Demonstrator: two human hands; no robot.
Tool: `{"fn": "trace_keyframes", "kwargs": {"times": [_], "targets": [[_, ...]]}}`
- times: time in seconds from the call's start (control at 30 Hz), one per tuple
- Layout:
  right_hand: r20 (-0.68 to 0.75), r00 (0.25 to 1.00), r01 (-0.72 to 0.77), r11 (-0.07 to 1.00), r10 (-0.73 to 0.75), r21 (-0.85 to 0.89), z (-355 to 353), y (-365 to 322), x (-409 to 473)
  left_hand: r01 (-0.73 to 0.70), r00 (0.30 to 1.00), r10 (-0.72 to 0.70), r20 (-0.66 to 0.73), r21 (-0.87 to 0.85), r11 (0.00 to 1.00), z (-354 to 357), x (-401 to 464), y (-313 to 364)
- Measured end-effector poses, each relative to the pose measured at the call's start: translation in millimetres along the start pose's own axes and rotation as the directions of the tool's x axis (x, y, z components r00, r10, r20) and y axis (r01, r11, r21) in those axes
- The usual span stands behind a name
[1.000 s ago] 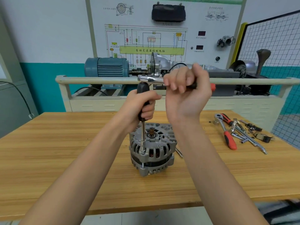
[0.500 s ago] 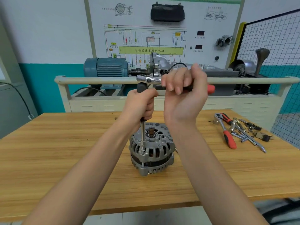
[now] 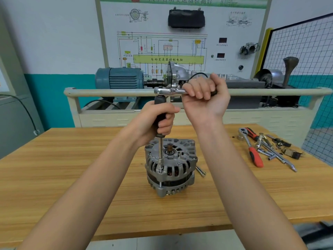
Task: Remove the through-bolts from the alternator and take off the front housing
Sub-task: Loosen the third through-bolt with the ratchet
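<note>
A wooden workbench (image 3: 72, 177) fills the lower frame, with the alternator (image 3: 170, 166) standing shaft-up at its centre and a training rig across the back. The left hand (image 3: 155, 121), fingers clenched round the black grip of a long extension driver (image 3: 161, 150), holds the shaft upright just left of centre; its socket sits on a through-bolt (image 3: 160, 170) at the near edge of the front housing (image 3: 171, 156). Above, the right hand (image 3: 203, 98) grasps the handle of a ratchet (image 3: 167, 90) lying level across the middle of the frame. One freed bolt (image 3: 200, 170) lies on the bench just right of the alternator; spare tools (image 3: 261, 148) lie at right. Done well, this step likely means keeping the extension plumb and the socket fully seated, swinging the ratchet in short, even arcs so the unclamped alternator does not tip.
</note>
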State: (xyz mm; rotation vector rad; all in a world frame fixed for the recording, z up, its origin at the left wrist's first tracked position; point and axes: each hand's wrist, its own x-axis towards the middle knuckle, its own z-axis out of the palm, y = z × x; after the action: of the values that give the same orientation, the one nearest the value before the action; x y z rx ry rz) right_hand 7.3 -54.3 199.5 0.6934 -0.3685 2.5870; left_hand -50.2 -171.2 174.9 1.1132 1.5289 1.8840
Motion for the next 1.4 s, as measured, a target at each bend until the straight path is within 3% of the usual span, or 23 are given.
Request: {"fn": "trace_keyframes", "kwargs": {"times": [0.07, 0.13, 0.2, 0.3, 0.37, 0.43, 0.5, 0.53, 0.57, 0.63, 0.73, 0.8, 0.87, 0.93, 1.03, 1.1, 1.2, 1.3, 1.4], "targets": [[-0.053, 0.997, -0.056, 0.992, 0.063, 0.114, -4, -1, 7, 0.041, 0.995, -0.038, 0.093, -0.041, 0.998, 0, 1, 1], [-0.066, 0.997, -0.024, 0.994, 0.031, 0.106, -2, 2, 7, 0.077, 0.990, -0.067, 0.127, -0.076, 0.994, 1, 2, 0], [-0.043, 0.997, 0.062, 0.998, -0.062, 0.018, 2, 4, -2, 0.071, 0.995, -0.066, 0.075, -0.066, 0.995, 3, 3, -2], [0.100, 0.971, 0.235, 0.952, -0.218, -0.198, 4, 11, -22, 0.011, 0.993, -0.012, -0.119, -0.007, 1.000, 8, 4, -6], [0.266, 0.896, 0.435, 0.827, -0.357, -0.357, 8, 22, -36, -0.013, 0.967, 0.020, -0.253, 0.027, 1.000, 16, 5, -7], [0.436, 0.769, 0.637, 0.614, -0.467, -0.466, 10, 35, -47, -0.035, 0.921, 0.054, -0.386, 0.058, 0.998, 25, 5, -8], [0.559, 0.671, 0.741, 0.419, -0.487, -0.524, 13, 44, -53, -0.051, 0.866, 0.103, -0.490, 0.117, 0.992, 29, 5, -8], [0.587, 0.651, 0.758, 0.373, -0.481, -0.535, 14, 47, -54, -0.054, 0.848, 0.122, -0.516, 0.145, 0.988, 29, 5, -8], [0.592, 0.651, 0.758, 0.379, -0.474, -0.531, 13, 47, -52, -0.059, 0.842, 0.130, -0.524, 0.150, 0.987, 29, 4, -8], [0.535, 0.714, 0.697, 0.530, -0.451, -0.483, 12, 40, -44, -0.075, 0.865, 0.114, -0.488, 0.097, 0.992, 25, 4, -9], [0.315, 0.906, 0.387, 0.851, -0.281, -0.354, 9, 20, -24, -0.054, 0.945, 0.071, -0.319, 0.063, 0.997, 13, 1, -8], [0.150, 0.981, 0.155, 0.969, -0.127, -0.194, 3, 7, -11, -0.018, 0.988, 0.024, -0.155, 0.040, 0.999, 5, -2, -4], [0.022, 1.000, 0.018, 1.000, -0.017, -0.010, -4, 0, -1, 0.008, 1.000, -0.007, -0.011, 0.036, 0.999, -1, -2, 1], [-0.047, 0.999, -0.015, 0.995, 0.019, 0.099, -8, -2, 4, 0.032, 0.997, -0.035, 0.071, 0.036, 0.999, -2, 0, 2], [-0.062, 0.997, 0.049, 0.996, -0.045, 0.072, -6, -1, 0, 0.079, 0.991, -0.075, 0.112, -0.034, 0.996, 4, 2, -3], [-0.025, 0.991, 0.133, 0.990, -0.134, -0.043, -3, 2, -9, 0.067, 0.997, -0.065, 0.039, -0.053, 0.996, 6, 4, -7], [0.164, 0.941, 0.332, 0.898, -0.295, -0.290, 3, 16, -26, 0.015, 0.986, -0.020, -0.168, -0.030, 0.999, 10, 5, -10], [0.448, 0.772, 0.633, 0.607, -0.450, -0.480, 8, 35, -38, -0.045, 0.930, 0.047, -0.365, 0.012, 0.999, 19, 5, -12], [0.590, 0.665, 0.747, 0.410, -0.458, -0.523, 9, 44, -43, -0.065, 0.866, 0.099, -0.491, 0.085, 0.994, 24, 6, -13]]}}
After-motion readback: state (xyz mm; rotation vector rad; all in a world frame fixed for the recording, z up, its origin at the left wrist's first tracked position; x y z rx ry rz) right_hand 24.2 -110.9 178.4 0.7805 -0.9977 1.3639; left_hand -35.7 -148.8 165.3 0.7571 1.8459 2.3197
